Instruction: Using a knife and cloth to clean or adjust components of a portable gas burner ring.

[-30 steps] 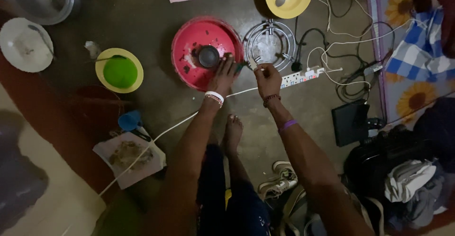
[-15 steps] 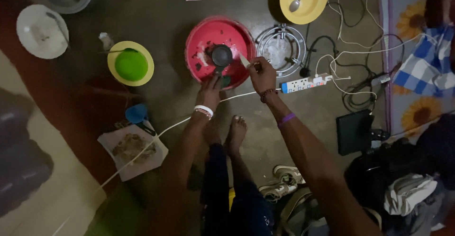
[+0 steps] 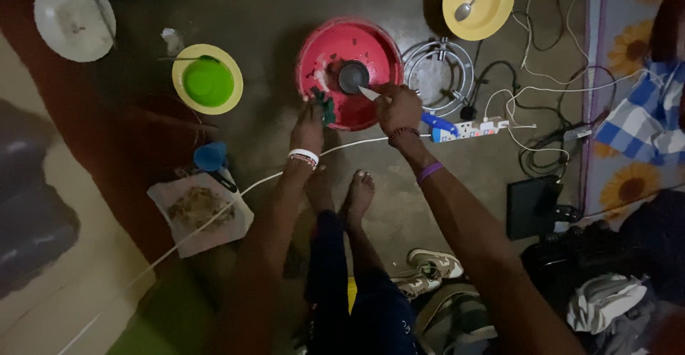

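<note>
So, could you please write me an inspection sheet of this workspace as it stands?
Surface: dark bare floor; the person's bare feet rest on it.
Job's things: red basin with a small dark bowl inside; knife; dark green leaves.
Clutter: yellow plate with green bowl, yellow plate with spoon, white plate, blue cup, paper with scraps, wire ring stand, shoes.
Grippers: left hand holds the leaves; right hand grips the knife.
Cables: power strip, tangled white and black leads.
Surroundings: sunflower-print mat, checked cloth, dark bags.
</note>
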